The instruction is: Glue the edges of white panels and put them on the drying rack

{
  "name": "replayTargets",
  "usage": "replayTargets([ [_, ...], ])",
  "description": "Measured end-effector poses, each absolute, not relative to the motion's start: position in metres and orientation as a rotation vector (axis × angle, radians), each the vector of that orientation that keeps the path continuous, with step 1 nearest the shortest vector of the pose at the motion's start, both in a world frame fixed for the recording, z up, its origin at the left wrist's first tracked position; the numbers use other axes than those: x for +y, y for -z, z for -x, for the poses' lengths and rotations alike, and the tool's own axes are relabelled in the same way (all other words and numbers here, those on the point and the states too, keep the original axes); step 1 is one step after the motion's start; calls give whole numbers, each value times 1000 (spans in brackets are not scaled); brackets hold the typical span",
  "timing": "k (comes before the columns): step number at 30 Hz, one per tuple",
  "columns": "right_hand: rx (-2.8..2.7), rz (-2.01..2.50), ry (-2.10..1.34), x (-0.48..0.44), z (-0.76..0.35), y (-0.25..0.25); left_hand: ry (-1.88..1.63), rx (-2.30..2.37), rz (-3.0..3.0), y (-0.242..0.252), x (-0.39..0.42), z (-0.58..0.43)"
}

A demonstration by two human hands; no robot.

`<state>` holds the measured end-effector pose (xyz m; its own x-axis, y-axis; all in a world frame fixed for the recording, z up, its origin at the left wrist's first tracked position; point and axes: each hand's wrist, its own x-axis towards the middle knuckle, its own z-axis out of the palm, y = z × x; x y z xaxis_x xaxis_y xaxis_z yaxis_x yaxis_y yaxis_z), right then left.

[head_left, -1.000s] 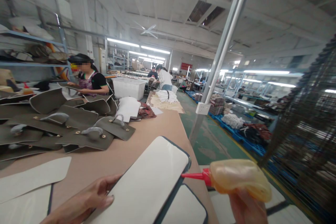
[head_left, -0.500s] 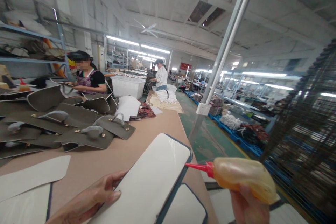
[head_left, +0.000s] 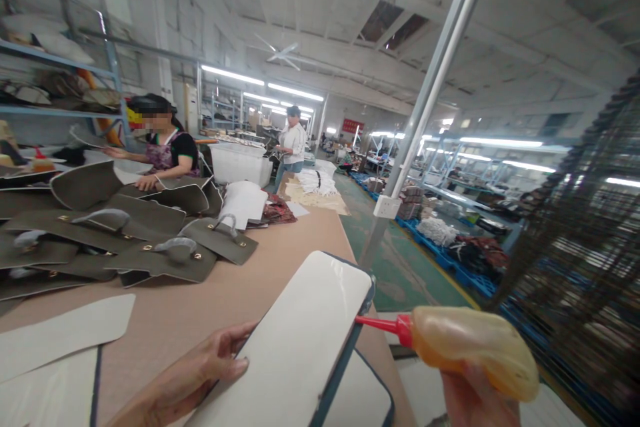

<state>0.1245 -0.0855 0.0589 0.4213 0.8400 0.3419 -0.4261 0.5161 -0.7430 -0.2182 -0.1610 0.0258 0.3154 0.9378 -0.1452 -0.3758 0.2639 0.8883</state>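
Observation:
My left hand (head_left: pixel 210 367) grips the left edge of a white panel (head_left: pixel 305 327) with rounded corners and a dark blue border, thumb on top and fingers under it. The panel is held tilted over the table. In my right hand (head_left: pixel 477 393) is a squeeze bottle (head_left: pixel 475 343) of amber liquid, lying nearly level. Its red nozzle (head_left: pixel 383 325) points left, and the tip meets or nearly meets the panel's right edge. Beneath, another white panel (head_left: pixel 363 393) with a dark border lies partly covered.
Dark olive bag pieces (head_left: pixel 150 240) with handles are piled at left on the brown table (head_left: pixel 280 267). White sheets (head_left: pixel 65 333) lie front left. A metal post (head_left: pixel 425 100) with a socket box rises beyond the table's right edge. Two co-workers (head_left: pixel 170 150) are farther back.
The panel and my left hand have shifted slightly right. The bottle has moved a little right and down, its nozzle tip still along the panel's right edge.

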Motion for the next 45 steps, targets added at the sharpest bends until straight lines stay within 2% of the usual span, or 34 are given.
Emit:
replayTargets([
  [9, -736, 640, -862, -93, -115, -77, -1029, 742, -851, -36, -161, 212],
  [27, -718, 740, -969, -119, -92, -71, -1100, 698, -742, -17, -154, 222],
  [39, -865, 790, -1005, -110, -120, -37, -1094, 752, -734, -23, -147, 227],
  [45, -789, 803, -997, -120, -109, -42, -1098, 786, -715, -26, -138, 230],
])
